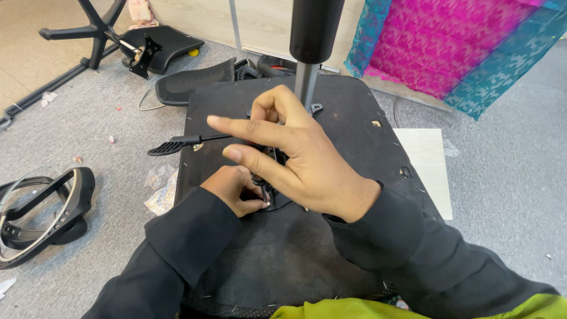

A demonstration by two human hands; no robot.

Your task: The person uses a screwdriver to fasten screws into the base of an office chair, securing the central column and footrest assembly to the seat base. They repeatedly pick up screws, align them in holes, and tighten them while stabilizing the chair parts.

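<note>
My left hand (236, 192) is down on the upturned black fabric chair seat (331, 118), fingers pinched on the black metal mechanism plate (269, 189) — fastening step, I judge. My right hand (295, 159) hovers above, fingers spread, holding nothing — next needs steady alignment.

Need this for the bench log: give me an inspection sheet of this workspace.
Surface: grey carpet floor.
Job's things: upturned black chair seat with metal gas cylinder and black lever.
Clutter: armrest frame, backrest parts, chair base, crumpled wrappers, pale board.
Grippers: left hand pinching at the mechanism; right hand over it, fingers spread.
Cables: thin loop on carpet.
Surroundings: pink and teal cloth, wooden panels.
</note>
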